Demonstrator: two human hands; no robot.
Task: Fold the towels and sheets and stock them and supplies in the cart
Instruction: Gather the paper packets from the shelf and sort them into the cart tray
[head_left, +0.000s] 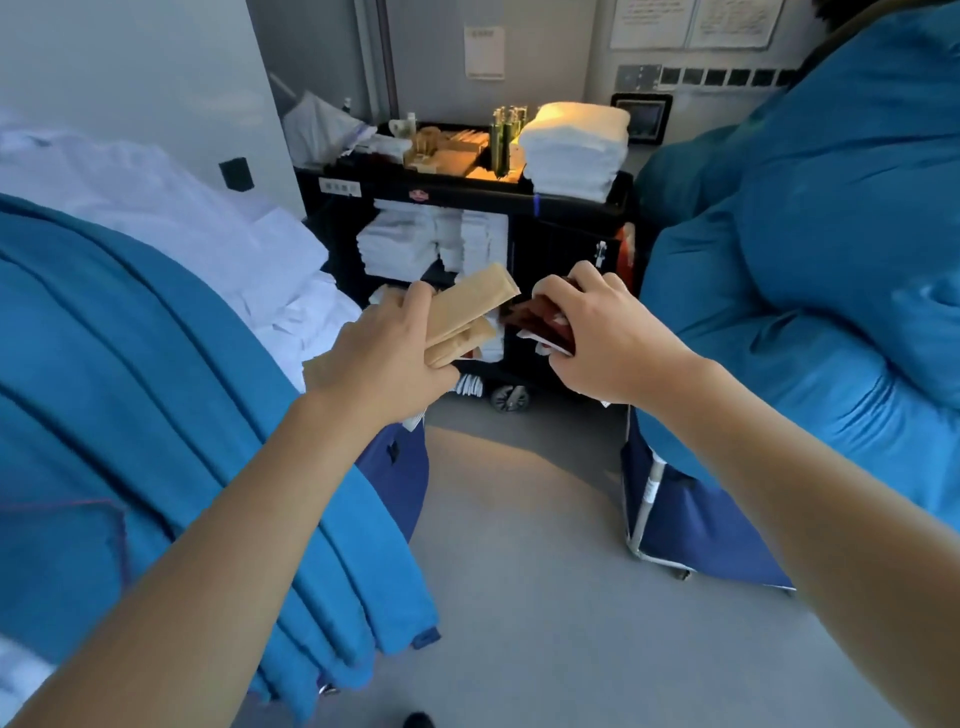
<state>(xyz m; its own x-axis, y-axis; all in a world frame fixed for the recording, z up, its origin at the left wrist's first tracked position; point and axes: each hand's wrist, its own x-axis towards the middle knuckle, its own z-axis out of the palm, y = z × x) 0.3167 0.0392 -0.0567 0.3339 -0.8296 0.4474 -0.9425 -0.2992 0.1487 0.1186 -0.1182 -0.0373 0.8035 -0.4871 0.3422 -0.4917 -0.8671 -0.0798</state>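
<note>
- While the left hand (387, 358) grips tan packets (470, 312) and the right hand (597, 332) clutches dark red packets (540, 325), loose ones could slip.
- Cart (467, 195) stands well apart.

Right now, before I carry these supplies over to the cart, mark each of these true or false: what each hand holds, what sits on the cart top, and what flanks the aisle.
1. The left hand holds flat tan paper packets. True.
2. The right hand is empty. False: its fingers grip dark red sachets.
3. A stack of folded white towels sits on the right end of the black housekeeping cart. True.
4. The cart's shelf below the top holds no linen. False: folded white linens fill it.
5. Blue fabric-covered bins flank the grey floor aisle. True.
</note>
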